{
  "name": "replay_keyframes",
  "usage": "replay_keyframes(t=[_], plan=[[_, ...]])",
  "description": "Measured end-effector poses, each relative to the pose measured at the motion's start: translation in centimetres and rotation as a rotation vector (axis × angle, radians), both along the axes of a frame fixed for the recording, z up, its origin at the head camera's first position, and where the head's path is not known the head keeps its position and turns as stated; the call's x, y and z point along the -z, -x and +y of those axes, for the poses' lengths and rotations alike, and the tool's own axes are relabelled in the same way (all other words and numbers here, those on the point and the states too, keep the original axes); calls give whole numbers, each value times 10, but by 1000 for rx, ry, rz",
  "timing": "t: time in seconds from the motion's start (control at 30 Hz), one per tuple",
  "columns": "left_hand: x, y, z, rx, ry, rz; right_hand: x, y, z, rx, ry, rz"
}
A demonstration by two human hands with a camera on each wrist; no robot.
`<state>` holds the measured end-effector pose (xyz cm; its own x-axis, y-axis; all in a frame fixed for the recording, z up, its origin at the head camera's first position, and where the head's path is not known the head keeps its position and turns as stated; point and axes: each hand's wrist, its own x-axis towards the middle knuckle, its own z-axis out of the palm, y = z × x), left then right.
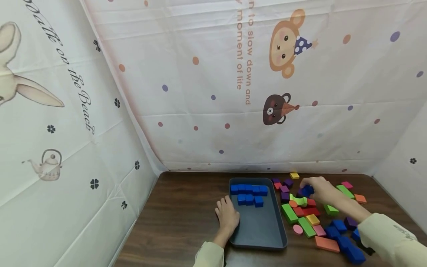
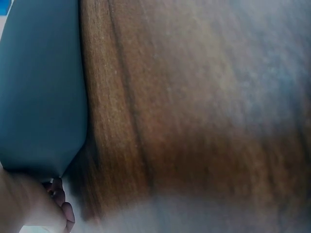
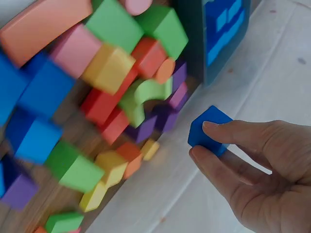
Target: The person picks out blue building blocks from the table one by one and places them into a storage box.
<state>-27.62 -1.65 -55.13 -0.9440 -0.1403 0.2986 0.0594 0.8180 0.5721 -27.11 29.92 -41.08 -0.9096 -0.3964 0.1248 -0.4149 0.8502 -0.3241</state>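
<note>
Between thumb and fingers my right hand (image 3: 257, 170) pinches a blue block (image 3: 209, 127), held above the loose coloured blocks to the right of the tray. In the head view the same right hand (image 1: 318, 188) partly covers that block. My left hand (image 1: 228, 215) rests at the left rim of a dark grey tray (image 1: 260, 226); in the left wrist view a few of its fingers curl by the tray's wall (image 2: 43, 87), and what they touch there is partly hidden. Several blue blocks (image 1: 248, 189) sit in two rows at the far end of the tray.
Right of the tray lies a spread of blocks: green (image 1: 289, 214), red (image 1: 310, 211), purple (image 1: 288, 182), orange (image 1: 327, 244) and more blue ones (image 1: 350, 249). A lone yellow block (image 1: 294, 175) is near the table's back edge. Printed cloth (image 1: 200, 92) hangs behind the brown table (image 1: 180, 215).
</note>
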Motion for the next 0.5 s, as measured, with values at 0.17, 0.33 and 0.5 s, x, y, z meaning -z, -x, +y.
replay_keyframes(t=[0.17, 0.33, 0.5], plan=[[-1, 2, 1, -12, 22, 20, 2, 6, -33, -56, 19, -1], [1, 1, 2, -19, 42, 13, 9, 13, -61, -104, 11, -28], [3, 1, 1, -31, 52, 11, 22, 23, -80, -175, 0, -20]])
